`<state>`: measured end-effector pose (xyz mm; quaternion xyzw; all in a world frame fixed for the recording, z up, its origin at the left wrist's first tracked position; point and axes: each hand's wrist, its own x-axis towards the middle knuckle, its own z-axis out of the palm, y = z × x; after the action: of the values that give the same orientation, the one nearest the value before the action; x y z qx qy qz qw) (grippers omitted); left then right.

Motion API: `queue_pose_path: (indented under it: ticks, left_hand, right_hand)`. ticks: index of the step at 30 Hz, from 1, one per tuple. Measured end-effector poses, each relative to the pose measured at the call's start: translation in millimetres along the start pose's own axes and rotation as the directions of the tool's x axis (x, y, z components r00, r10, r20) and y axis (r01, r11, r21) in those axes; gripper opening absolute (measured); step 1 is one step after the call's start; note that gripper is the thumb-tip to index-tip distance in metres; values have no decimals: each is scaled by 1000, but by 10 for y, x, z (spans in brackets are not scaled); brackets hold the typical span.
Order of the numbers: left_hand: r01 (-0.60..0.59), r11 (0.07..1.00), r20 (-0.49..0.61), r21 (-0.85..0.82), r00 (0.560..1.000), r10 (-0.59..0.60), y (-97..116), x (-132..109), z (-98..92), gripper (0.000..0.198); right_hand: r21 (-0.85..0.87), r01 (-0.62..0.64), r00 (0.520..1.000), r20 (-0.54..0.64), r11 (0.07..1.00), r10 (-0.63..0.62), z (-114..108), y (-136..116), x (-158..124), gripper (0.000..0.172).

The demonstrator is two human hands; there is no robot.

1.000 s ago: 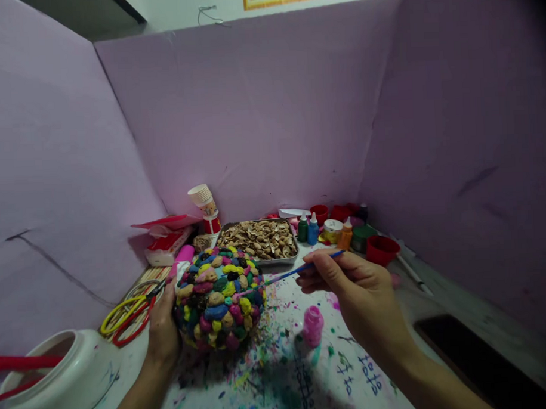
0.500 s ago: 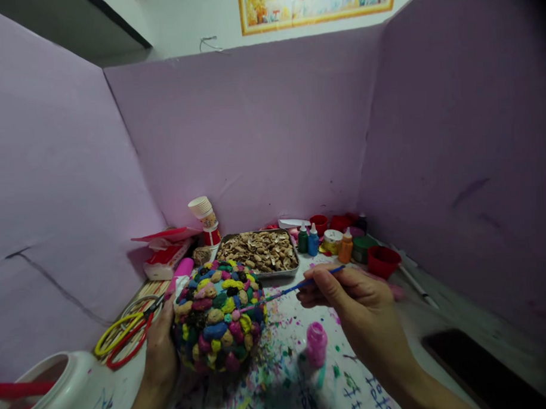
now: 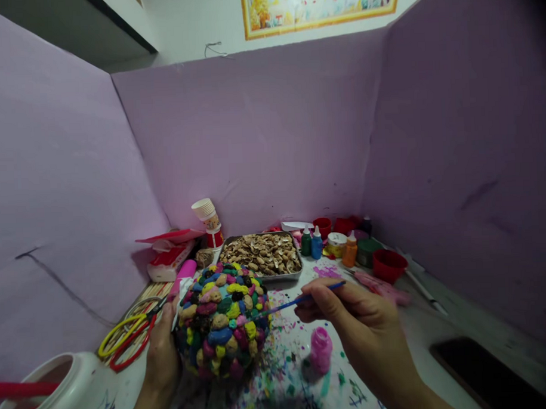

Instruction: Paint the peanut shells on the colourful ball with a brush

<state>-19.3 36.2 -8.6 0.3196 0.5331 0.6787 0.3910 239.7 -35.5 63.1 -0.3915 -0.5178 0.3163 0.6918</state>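
Note:
A round ball covered in peanut shells painted yellow, blue, magenta, green and black, some still bare tan, sits low on the left of the table. My left hand holds it by its left side, the fingertips partly hidden behind it. Between the thumb and fingers of my right hand is a thin blue paintbrush. Its tip touches the front right of the ball, by a pink-painted shell. An uncapped bottle of pink paint stands upright below my right hand.
Behind the ball is a metal tray of peanut shells. Paint bottles and a red cup stand back right. Scissors and a white jar lie left; a phone lies right. Purple panels enclose the table.
The whole view has shifted slightly. Both hands keep their grips, and the brush tip stays at nearly the same spot on the ball. A pink tool beyond my right hand shows more.

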Motion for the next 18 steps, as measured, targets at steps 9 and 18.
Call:
queue_pose_path:
  ticks: [9,18]
  left_hand:
    - [78,997,-33,-8,996,-78,-34,37,-35,44]
    - [81,996,13,-49,997,-80,32,-46,43,43]
  right_hand:
    - [-54,45,999,-1,998,-45,-45,32,39,18]
    - [-85,60,998,-12,995,-61,-47,23,-1,19]
